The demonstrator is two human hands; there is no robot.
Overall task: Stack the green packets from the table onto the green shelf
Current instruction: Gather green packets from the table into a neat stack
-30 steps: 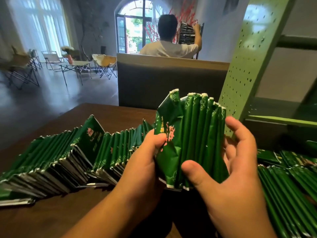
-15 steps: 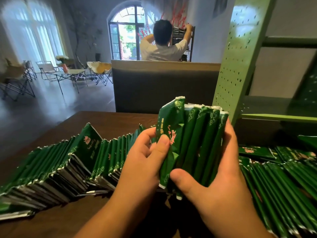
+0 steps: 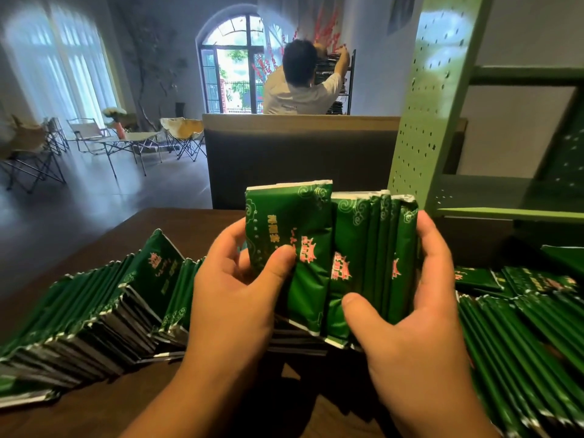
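Green packets point(image 3: 363, 248) are bunched upright between our two hands, just above the dark wooden table point(image 3: 196, 226). Our left hand point(image 3: 234, 298) has its thumb pinching the front packet, the one sticking up a bit higher and angled off from the rest. Our right hand point(image 3: 420, 311) wraps the bundle, thumb on the near face and fingers curled round the far side.

So we're at the gathering and squaring-up step: bundle collected, not shelved yet. A long fanned-out row of packets point(image 3: 94, 305) still leans across the table to our left, and another pile point(image 3: 521, 311) lies on our right, below the green shelf point(image 3: 505, 213) with its perforated upright point(image 3: 433, 105). Lots left to move, we'd say.

Next up, probably tap that front packet level with the others, then swing the bundle right onto the shelf without letting the slippery foil fan out.

Behind the table there's a dark partition point(image 3: 300, 153), and beyond it a person point(image 3: 300, 86) working at another rack.
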